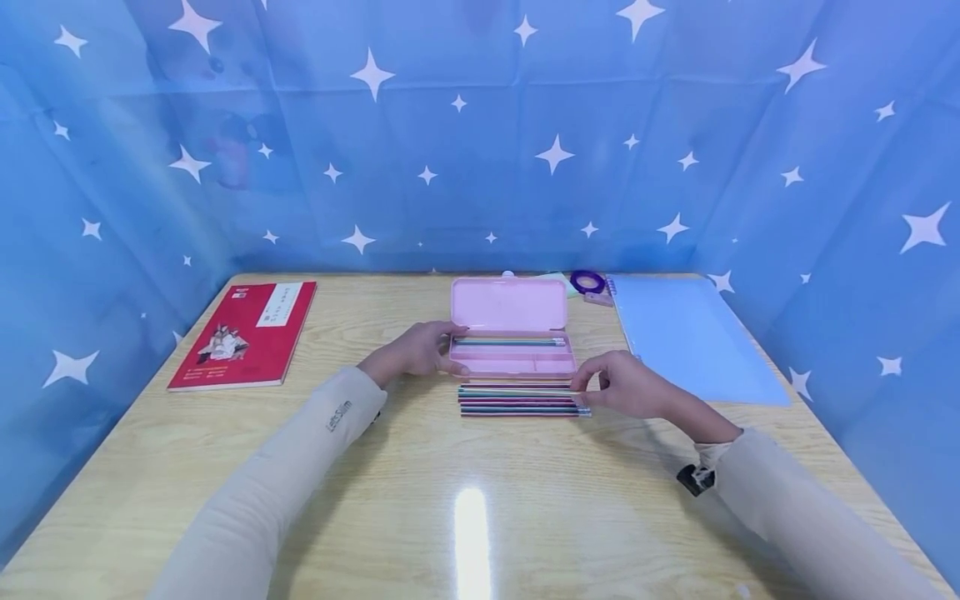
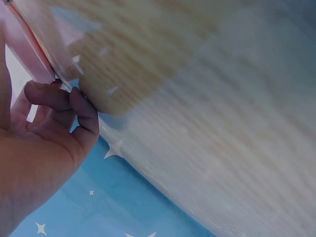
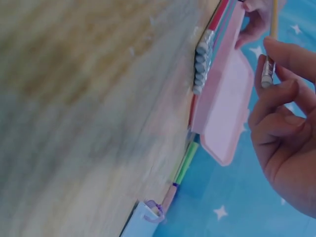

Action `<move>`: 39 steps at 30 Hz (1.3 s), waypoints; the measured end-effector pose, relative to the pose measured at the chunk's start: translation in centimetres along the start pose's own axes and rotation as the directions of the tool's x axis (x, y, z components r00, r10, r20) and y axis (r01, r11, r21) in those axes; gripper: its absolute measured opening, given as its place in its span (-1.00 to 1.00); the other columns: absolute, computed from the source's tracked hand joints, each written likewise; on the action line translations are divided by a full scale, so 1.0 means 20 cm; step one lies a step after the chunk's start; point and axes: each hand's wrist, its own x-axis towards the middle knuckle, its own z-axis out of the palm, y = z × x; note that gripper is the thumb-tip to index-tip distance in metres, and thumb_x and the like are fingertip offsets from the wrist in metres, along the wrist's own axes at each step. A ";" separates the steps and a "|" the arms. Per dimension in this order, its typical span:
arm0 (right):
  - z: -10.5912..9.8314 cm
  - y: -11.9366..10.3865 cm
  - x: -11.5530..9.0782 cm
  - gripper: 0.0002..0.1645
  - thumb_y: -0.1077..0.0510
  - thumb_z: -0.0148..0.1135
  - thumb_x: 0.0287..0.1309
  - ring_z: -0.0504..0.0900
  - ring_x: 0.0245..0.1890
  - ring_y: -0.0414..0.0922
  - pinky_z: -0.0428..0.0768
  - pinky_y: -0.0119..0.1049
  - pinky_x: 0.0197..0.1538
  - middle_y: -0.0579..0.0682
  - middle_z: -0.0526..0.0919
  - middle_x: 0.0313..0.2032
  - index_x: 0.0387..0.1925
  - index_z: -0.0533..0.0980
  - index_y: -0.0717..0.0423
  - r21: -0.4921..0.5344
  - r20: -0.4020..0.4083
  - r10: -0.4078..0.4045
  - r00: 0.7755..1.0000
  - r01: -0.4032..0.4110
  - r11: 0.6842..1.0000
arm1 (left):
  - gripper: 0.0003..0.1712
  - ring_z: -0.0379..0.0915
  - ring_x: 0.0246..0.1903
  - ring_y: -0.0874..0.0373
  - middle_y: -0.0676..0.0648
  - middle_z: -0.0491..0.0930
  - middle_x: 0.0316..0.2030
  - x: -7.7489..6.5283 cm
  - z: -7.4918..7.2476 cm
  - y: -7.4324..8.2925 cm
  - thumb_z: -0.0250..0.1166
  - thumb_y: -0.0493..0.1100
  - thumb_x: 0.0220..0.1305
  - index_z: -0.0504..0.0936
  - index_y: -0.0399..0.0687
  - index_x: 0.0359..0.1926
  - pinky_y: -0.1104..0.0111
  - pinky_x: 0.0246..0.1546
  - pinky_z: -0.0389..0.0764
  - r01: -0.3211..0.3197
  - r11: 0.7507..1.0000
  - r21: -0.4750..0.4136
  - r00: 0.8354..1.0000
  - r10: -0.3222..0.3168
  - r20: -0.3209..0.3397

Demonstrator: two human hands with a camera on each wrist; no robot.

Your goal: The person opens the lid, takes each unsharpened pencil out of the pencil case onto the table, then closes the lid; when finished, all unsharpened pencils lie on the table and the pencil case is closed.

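Note:
A pink pencil case [image 1: 510, 304] stands with its lid raised in the middle of the table, a few pencils lying in its rear compartment. My left hand [image 1: 423, 348] grips the case's left end, thumb toward the front. In front of the case lies a row of several striped pencils [image 1: 517, 406], side by side, eraser ends to the right. My right hand [image 1: 622, 383] is at the right end of this row. The right wrist view shows it pinching a yellowish pencil [image 3: 274, 19] near its eraser end, above the table.
A red book [image 1: 243, 337] lies at the left. To the right is a pale blue sheet or folder [image 1: 690, 337]. Behind the case's right side are a purple ring-shaped object [image 1: 587, 282] and a small pinkish block [image 1: 598, 299]. A blue star-patterned cloth [image 1: 480, 192] surrounds the table.

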 end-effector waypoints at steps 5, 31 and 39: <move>0.03 -0.01 -0.03 -0.94 0.23 0.42 0.14 0.21 -0.73 -0.34 0.35 -0.43 -0.60 -0.16 0.70 -0.36 -0.32 0.70 0.04 0.017 0.053 -0.016 0.998 0.015 1.000 | 0.06 0.04 0.47 -0.05 -0.06 0.23 0.46 0.01 0.00 -0.01 0.53 0.26 -0.09 0.34 0.18 0.45 0.09 0.47 0.08 0.005 1.000 -0.010 1.000 -0.005 0.000; 0.09 0.03 -0.07 -0.86 0.36 0.37 0.08 0.61 -0.49 -0.23 0.62 -0.36 -0.45 -0.13 0.66 -0.42 -0.40 0.64 0.07 -0.002 0.089 0.031 0.996 -0.031 1.000 | 0.05 0.04 0.47 -0.06 -0.08 0.24 0.45 -0.01 0.00 0.02 0.53 0.26 -0.10 0.35 0.17 0.44 0.09 0.47 0.08 0.014 1.000 -0.010 1.000 -0.015 -0.003; 0.10 0.02 -0.08 -0.87 0.36 0.37 0.11 0.63 -0.42 -0.24 0.63 -0.38 -0.37 -0.14 0.67 -0.42 -0.41 0.65 0.06 -0.014 0.075 0.003 0.997 -0.002 1.000 | 0.04 0.04 0.47 -0.05 -0.08 0.24 0.46 -0.01 -0.01 0.01 0.54 0.23 -0.06 0.34 0.15 0.45 0.10 0.47 0.08 0.005 1.000 -0.018 1.000 -0.005 0.004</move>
